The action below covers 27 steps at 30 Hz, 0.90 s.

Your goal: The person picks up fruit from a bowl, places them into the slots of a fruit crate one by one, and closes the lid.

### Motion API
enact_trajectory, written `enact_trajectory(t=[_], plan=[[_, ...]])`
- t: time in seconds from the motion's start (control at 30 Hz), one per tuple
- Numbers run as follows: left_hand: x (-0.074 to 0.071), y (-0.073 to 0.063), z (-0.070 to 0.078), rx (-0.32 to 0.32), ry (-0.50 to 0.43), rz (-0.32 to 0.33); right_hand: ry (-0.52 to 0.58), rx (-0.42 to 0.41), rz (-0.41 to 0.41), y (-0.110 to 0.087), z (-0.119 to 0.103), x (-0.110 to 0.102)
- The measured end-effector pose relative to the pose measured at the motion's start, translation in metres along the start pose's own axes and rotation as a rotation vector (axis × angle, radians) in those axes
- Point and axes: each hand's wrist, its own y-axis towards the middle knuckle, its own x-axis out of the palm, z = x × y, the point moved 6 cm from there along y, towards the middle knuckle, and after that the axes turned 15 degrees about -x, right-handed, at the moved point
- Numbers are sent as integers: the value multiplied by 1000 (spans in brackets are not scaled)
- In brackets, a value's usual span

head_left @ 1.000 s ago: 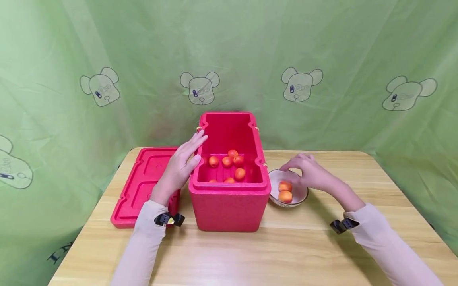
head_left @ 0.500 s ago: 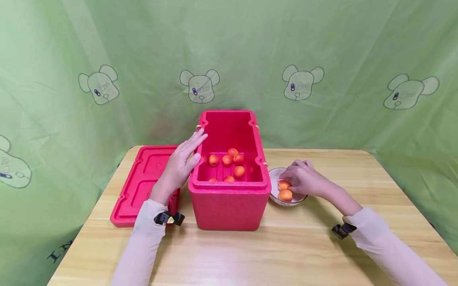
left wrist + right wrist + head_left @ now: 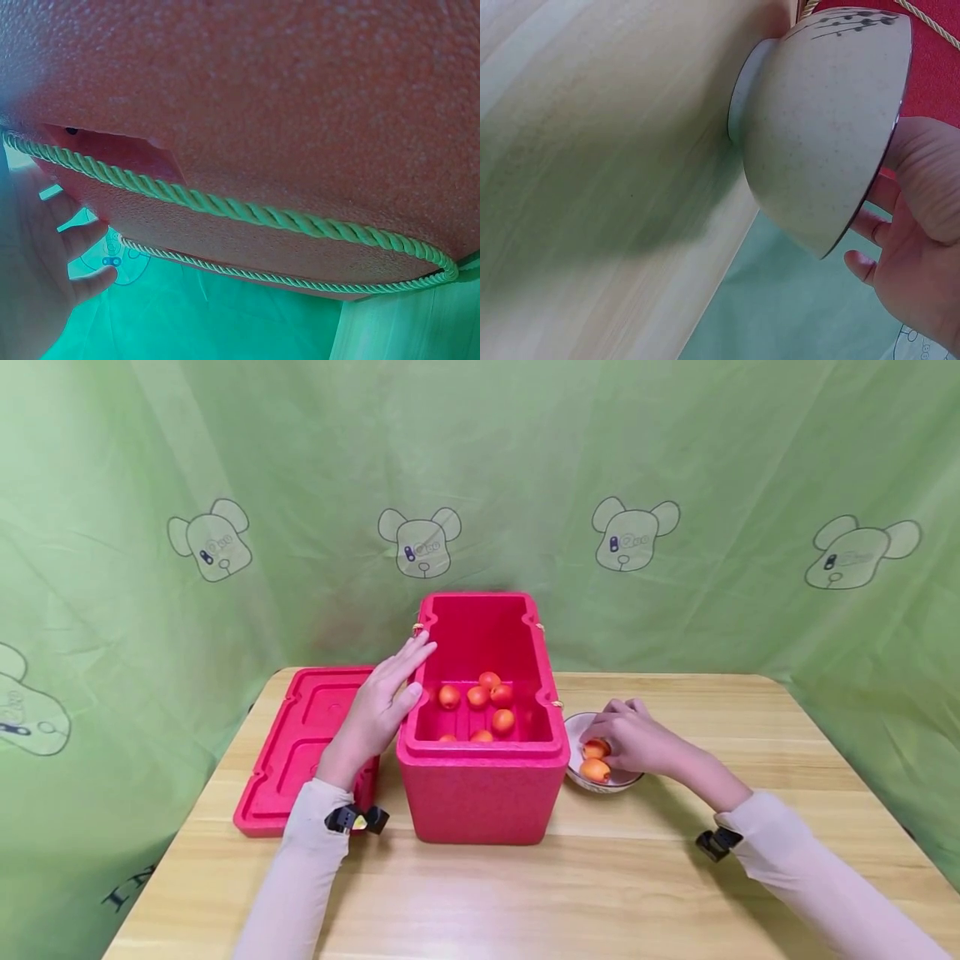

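A red foam box (image 3: 483,802) stands open in the middle of the table, several orange-red apricots (image 3: 503,721) on its floor. My left hand (image 3: 377,703) rests with straight, spread fingers along the box's left rim; in the left wrist view the fingers (image 3: 86,240) lie beside the box wall. On the right, a white patterned bowl (image 3: 573,752) holds two apricots. My right hand (image 3: 636,739) reaches into it and pinches the far apricot (image 3: 596,749). The near apricot (image 3: 595,770) lies just below the fingers. From the right wrist, the bowl's wall (image 3: 825,127) hides the fingertips.
A red lid (image 3: 315,743) lies flat on the wooden table (image 3: 600,893), left of the box. Twisted rope (image 3: 262,214) runs along the box's side. A green cloth (image 3: 525,468) with bear heads hangs behind the table.
My right hand has come down into the bowl, its fingers meeting on the far apricot. The near apricot has shifted slightly. My left hand stays on the rim.
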Motion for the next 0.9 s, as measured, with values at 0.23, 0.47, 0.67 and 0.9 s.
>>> enact_trajectory(t=[0.23, 0.47, 0.67, 0.9], plan=[[0, -1, 0, 9, -3, 4, -13, 0, -11, 0, 1, 1], [0, -1, 0, 7, -1, 1, -55, -10, 15, 2, 2, -6], [0, -1, 1, 7, 0, 3, -20, 30, 29, 5, 3, -20], [0, 0, 0, 5, 1, 2, -19, 34, 91, 12, 4, -42]])
